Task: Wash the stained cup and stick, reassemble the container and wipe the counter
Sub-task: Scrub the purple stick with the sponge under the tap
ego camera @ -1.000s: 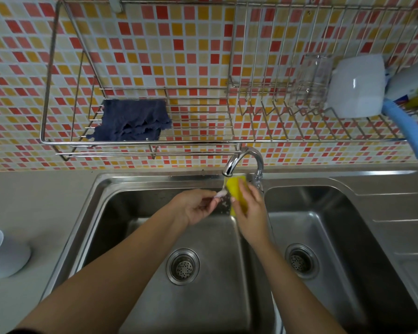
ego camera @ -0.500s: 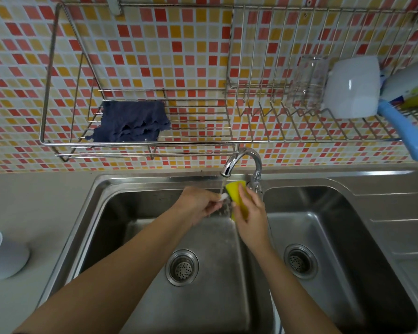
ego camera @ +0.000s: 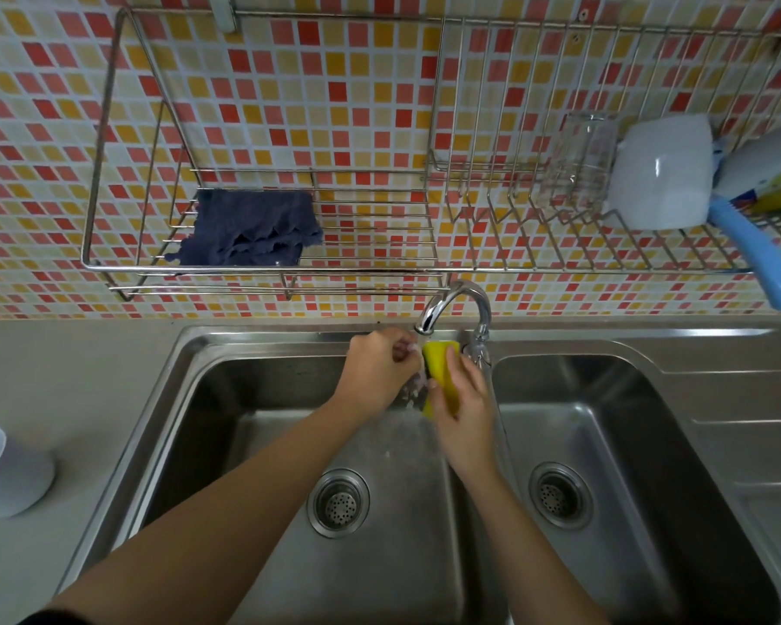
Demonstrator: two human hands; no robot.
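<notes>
Both my hands are under the chrome faucet [ego camera: 452, 304], over the left basin of the steel sink [ego camera: 262, 399]. My left hand [ego camera: 377, 372] is closed around a thin pale stick [ego camera: 415, 349]; only its tip shows beside my fingers. My right hand [ego camera: 461, 401] grips a yellow sponge [ego camera: 442, 367] folded against the stick. Water splashes below them. A white container part [ego camera: 5, 475] sits on the grey counter at the far left. A dark blue cloth [ego camera: 253, 230] lies in the wire rack on the wall.
The wire rack [ego camera: 379, 268] hangs over the sink, holding a clear glass [ego camera: 580, 160], a white cup [ego camera: 661, 173], a blue-handled brush [ego camera: 758, 259] and a white bottle [ego camera: 767, 160]. The right basin [ego camera: 627, 421] and a drainboard [ego camera: 749, 408] lie to the right.
My hands have shifted slightly up and back under the spout; the left hand has closed further over the stick, so less of it shows.
</notes>
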